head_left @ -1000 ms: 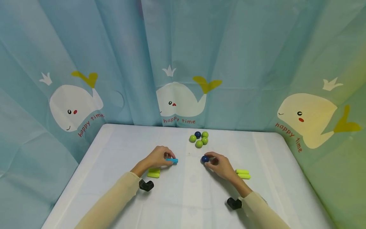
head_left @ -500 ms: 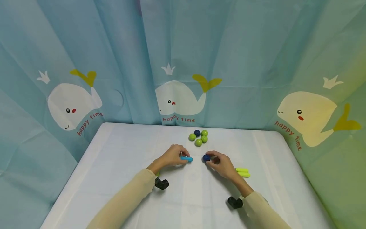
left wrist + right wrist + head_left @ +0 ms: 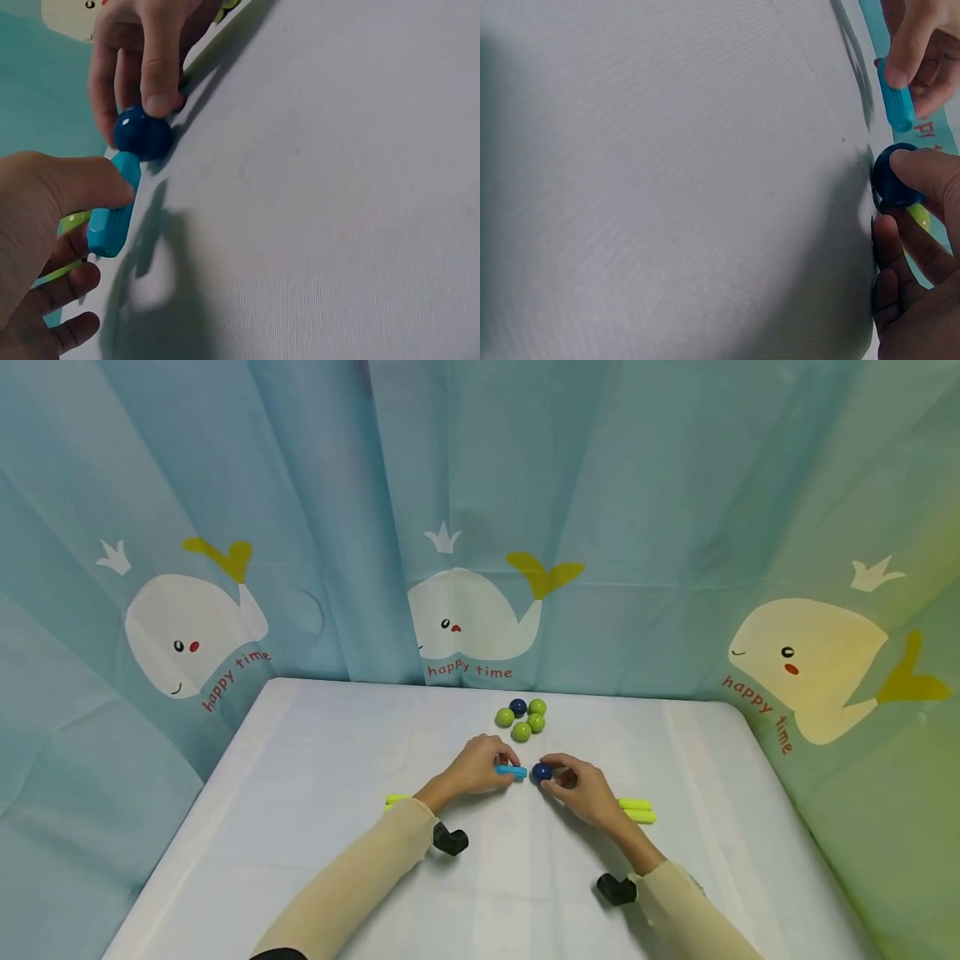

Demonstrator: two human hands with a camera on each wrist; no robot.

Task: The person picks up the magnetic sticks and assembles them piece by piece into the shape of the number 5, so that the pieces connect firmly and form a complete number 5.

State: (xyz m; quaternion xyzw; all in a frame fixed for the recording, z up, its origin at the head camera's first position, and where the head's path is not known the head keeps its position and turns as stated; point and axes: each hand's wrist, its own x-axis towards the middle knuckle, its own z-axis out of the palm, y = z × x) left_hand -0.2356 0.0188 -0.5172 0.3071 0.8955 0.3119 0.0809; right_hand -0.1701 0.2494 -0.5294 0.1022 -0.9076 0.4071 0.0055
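In the head view my left hand (image 3: 480, 766) pinches a short light blue stick (image 3: 513, 772) between thumb and fingers. The ribbed side of this stick (image 3: 114, 217) shows in the left wrist view. My right hand (image 3: 583, 789) holds a glossy dark blue ball (image 3: 542, 772) by thumb and fingertips, at or close to the tabletop. The stick's end points at the ball (image 3: 897, 176), and the right wrist view shows a small gap between them. In the left wrist view the stick's tip overlaps the ball (image 3: 142, 133).
Behind the hands stand several green balls (image 3: 522, 732) and another dark blue ball (image 3: 518, 707). Yellow-green sticks (image 3: 637, 817) lie beside the right wrist; more yellow-green sticks (image 3: 397, 799) are partly hidden by the left forearm. A curtain (image 3: 637, 527) hangs behind the white table (image 3: 315, 743).
My left hand has moved right with the light blue stick, bringing its end close to the dark blue ball. My right hand has stayed almost still, holding the ball.
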